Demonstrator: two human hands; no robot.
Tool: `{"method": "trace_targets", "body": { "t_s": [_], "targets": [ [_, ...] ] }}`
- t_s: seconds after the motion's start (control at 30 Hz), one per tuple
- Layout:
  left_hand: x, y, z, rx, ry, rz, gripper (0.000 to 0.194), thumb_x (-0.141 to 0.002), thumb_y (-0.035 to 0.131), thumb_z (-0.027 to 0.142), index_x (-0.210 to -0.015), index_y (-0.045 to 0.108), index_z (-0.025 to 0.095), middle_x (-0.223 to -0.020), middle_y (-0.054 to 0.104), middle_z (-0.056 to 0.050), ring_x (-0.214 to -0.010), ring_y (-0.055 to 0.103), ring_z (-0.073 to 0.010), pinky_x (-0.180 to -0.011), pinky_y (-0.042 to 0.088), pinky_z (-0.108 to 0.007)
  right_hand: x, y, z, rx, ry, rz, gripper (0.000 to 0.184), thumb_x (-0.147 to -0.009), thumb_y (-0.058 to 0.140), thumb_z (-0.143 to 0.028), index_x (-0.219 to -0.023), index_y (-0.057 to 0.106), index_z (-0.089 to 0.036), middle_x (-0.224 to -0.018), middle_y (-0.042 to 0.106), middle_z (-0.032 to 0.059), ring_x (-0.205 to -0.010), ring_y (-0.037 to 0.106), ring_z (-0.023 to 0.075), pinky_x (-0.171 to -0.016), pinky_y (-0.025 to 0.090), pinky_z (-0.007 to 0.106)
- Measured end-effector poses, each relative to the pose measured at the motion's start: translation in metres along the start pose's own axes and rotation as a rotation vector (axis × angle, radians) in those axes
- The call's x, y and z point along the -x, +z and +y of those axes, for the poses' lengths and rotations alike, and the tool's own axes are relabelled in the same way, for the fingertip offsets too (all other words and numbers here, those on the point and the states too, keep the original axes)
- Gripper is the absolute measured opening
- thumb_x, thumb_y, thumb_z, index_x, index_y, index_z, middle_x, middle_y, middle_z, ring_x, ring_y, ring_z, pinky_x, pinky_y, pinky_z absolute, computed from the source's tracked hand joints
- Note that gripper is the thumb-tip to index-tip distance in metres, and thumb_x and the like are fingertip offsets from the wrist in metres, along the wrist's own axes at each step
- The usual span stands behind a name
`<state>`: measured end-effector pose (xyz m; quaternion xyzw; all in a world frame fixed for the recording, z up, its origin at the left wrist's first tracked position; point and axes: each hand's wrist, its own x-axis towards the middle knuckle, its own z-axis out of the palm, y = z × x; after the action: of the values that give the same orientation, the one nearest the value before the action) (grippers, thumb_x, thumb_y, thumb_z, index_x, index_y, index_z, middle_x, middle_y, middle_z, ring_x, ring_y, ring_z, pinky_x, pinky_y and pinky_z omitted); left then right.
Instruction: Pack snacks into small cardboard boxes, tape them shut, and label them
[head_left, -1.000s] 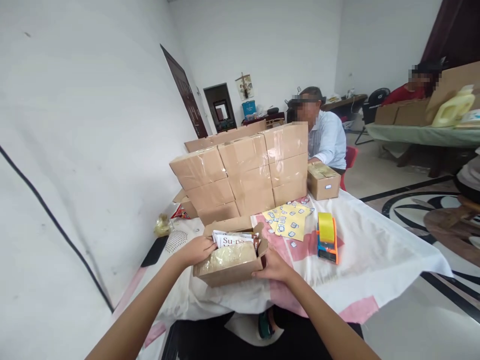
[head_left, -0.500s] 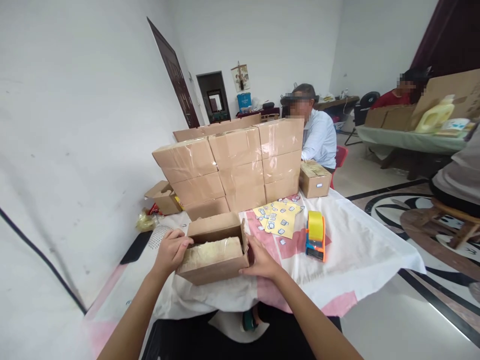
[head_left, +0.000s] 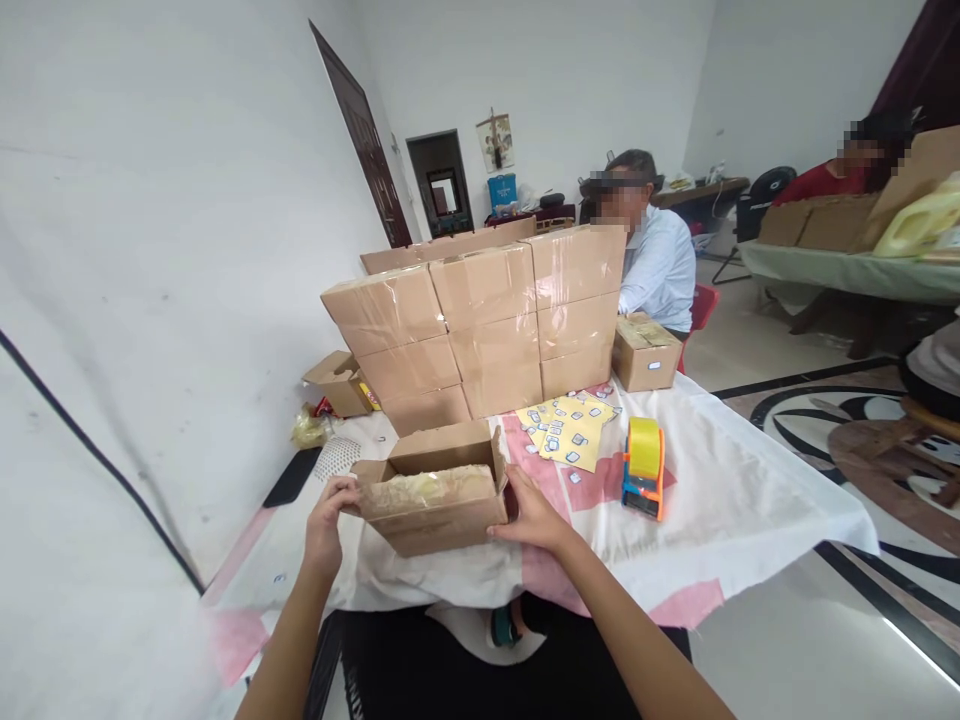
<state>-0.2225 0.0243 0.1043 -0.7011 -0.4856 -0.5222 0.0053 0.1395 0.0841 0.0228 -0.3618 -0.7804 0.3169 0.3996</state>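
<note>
An open cardboard box (head_left: 442, 525) stands on the cloth in front of me, its flaps raised or folded outward. Worn, yellowish tape residue covers the flap on its near side, and part of the dark inside shows behind it. My left hand (head_left: 328, 522) pinches the left end flap between thumb and fingers. Against the right end rests my right hand (head_left: 529, 508), thumb on the near face and fingers around the end flap, partly hidden. To the right lies a tape dispenser (head_left: 643, 468) with a yellow roll. Yellow sticker sheets (head_left: 574, 430) are spread beyond the box.
Stacked taped cartons (head_left: 491, 330) form a wall behind the box. A single closed carton (head_left: 646, 352) is at their right, and a small open carton (head_left: 337, 383) at their left. Across the table sits a person in a light shirt (head_left: 660, 260). The wall (head_left: 150, 300) is close on the left.
My left hand has drawn the left end flap outward, opening the box wider at that end. My right hand stays at the right end. The view has shifted slightly left.
</note>
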Motion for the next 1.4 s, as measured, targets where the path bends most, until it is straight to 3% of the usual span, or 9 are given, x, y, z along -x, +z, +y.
{"method": "trace_targets", "body": {
  "t_s": [0.1,0.2,0.4,0.53,0.67,0.87,1.07,1.17,1.4],
  "targets": [
    [0.024,0.011,0.001,0.127,-0.144,0.03,0.068,-0.096,0.033,0.069,-0.143,0.048,0.022,-0.153,0.045,-0.018,-0.137,0.052,-0.0327,-0.096,0.057,-0.044,0.003,-0.002,-0.003,0.02,-0.05,-0.029,0.119,-0.07,0.086,-0.044,-0.164,0.014,-0.025,-0.164,0.029,0.0165,-0.151,0.029,0.0373,-0.121,0.03,0.054],
    [0.043,0.021,0.001,0.193,-0.283,-0.002,0.087,-0.09,0.052,0.068,-0.159,0.019,0.026,-0.164,0.032,-0.02,-0.147,0.042,-0.035,-0.112,0.046,-0.053,0.007,-0.004,-0.01,0.022,-0.102,-0.002,0.108,-0.08,0.077,-0.042,-0.164,0.013,-0.025,-0.169,0.017,0.0146,-0.156,0.018,0.0359,-0.123,0.026,0.054],
    [0.032,0.015,0.003,-0.058,-0.276,-0.143,0.065,-0.091,0.059,0.055,-0.146,0.047,0.022,-0.152,0.051,-0.018,-0.141,0.05,-0.0364,-0.115,0.043,-0.058,0.006,-0.001,-0.025,0.007,-0.105,0.071,0.092,-0.087,0.067,-0.037,-0.164,0.017,-0.028,-0.17,0.013,0.0118,-0.157,0.015,0.0355,-0.124,0.025,0.056],
    [-0.005,0.004,0.03,-0.21,-0.178,-0.29,0.055,-0.093,0.057,0.051,-0.142,0.053,0.026,-0.14,0.063,-0.012,-0.128,0.061,-0.0321,-0.106,0.051,-0.052,-0.003,0.01,-0.026,-0.011,-0.116,0.184,0.084,-0.089,0.063,-0.037,-0.161,0.022,-0.027,-0.167,0.024,0.012,-0.156,0.02,0.0349,-0.124,0.026,0.057],
    [-0.03,0.003,0.061,-0.336,-0.117,-0.425,0.032,-0.091,0.06,0.052,-0.107,0.071,0.026,-0.121,0.07,-0.009,-0.111,0.069,-0.0285,-0.093,0.057,-0.043,-0.011,0.015,-0.024,-0.051,-0.102,0.261,0.077,-0.091,0.061,-0.042,-0.159,0.028,-0.026,-0.164,0.029,0.0125,-0.154,0.026,0.0355,-0.123,0.029,0.056],
    [-0.021,0.025,0.069,-0.457,-0.135,-0.411,0.046,-0.091,0.058,0.051,-0.132,0.063,0.03,-0.139,0.062,-0.011,-0.112,0.07,-0.0294,-0.09,0.059,-0.041,-0.005,0.006,-0.029,-0.11,-0.026,0.187,0.075,-0.091,0.064,-0.04,-0.158,0.033,-0.031,-0.162,0.032,0.0102,-0.154,0.027,0.0325,-0.124,0.029,0.053],
    [-0.024,0.051,0.075,-0.499,-0.191,-0.408,0.043,-0.079,0.067,0.06,-0.098,0.065,0.021,-0.144,0.054,-0.021,-0.128,0.058,-0.044,-0.099,0.051,-0.062,-0.001,-0.004,-0.033,-0.121,-0.013,0.154,0.077,-0.088,0.068,-0.037,-0.157,0.035,-0.031,-0.16,0.037,0.01,-0.152,0.032,0.0322,-0.124,0.029,0.053],
    [-0.028,0.051,0.072,-0.41,-0.194,-0.39,0.041,-0.071,0.076,0.054,-0.087,0.055,0.022,-0.15,0.048,-0.022,-0.136,0.052,-0.0429,-0.099,0.053,-0.058,0.0,-0.009,-0.031,-0.119,-0.001,0.143,0.077,-0.086,0.069,-0.033,-0.156,0.037,-0.03,-0.157,0.044,0.0112,-0.149,0.037,0.0331,-0.123,0.029,0.055],
    [-0.003,0.039,0.044,-0.467,0.186,-0.208,0.038,-0.071,0.079,0.057,-0.076,0.059,0.025,-0.139,0.064,-0.013,-0.133,0.057,-0.0393,-0.103,0.052,-0.054,0.006,-0.005,-0.031,-0.141,0.019,0.148,0.08,-0.082,0.07,-0.024,-0.156,0.04,-0.031,-0.159,0.043,0.0119,-0.149,0.036,0.0357,-0.122,0.031,0.057]
  ]
}}
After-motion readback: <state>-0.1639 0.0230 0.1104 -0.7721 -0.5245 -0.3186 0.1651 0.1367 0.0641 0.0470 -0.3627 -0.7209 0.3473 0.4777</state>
